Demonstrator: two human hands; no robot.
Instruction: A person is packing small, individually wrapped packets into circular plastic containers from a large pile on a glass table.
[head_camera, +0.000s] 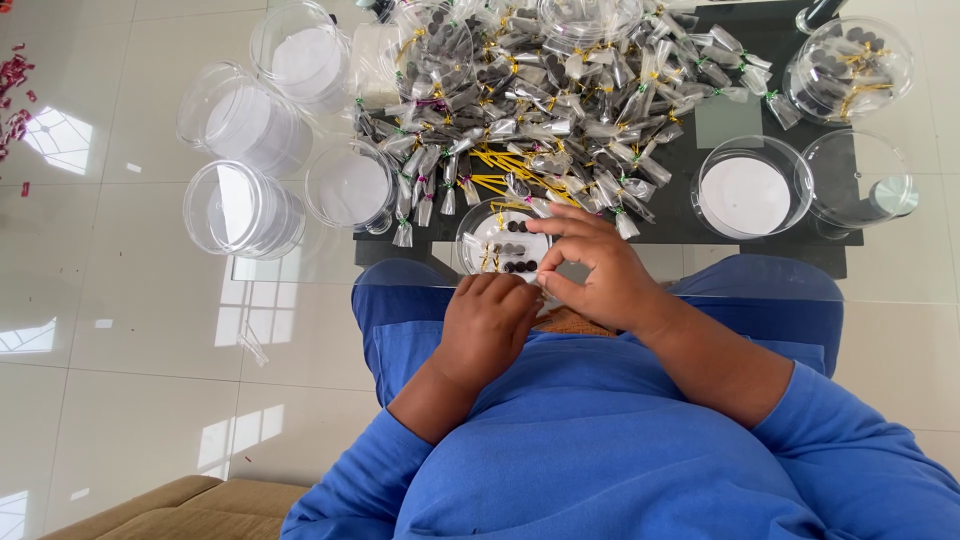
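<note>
Two hands meet just below my small clear dish of dark round pieces (508, 243). Left hand (487, 322) curled shut, contents hidden; right hand (600, 268) pinches something tiny at the fingertips. Looks like mid-bagging; next needs a fine pinch. Heap of clear twist-tied packets (545, 110) beyond, empty clear round tubs (243, 208) left.

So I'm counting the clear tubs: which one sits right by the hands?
The small clear tub at the table's near edge, just beyond the right hand, holding dark pieces and yellow ties; the others stand farther off.
</note>
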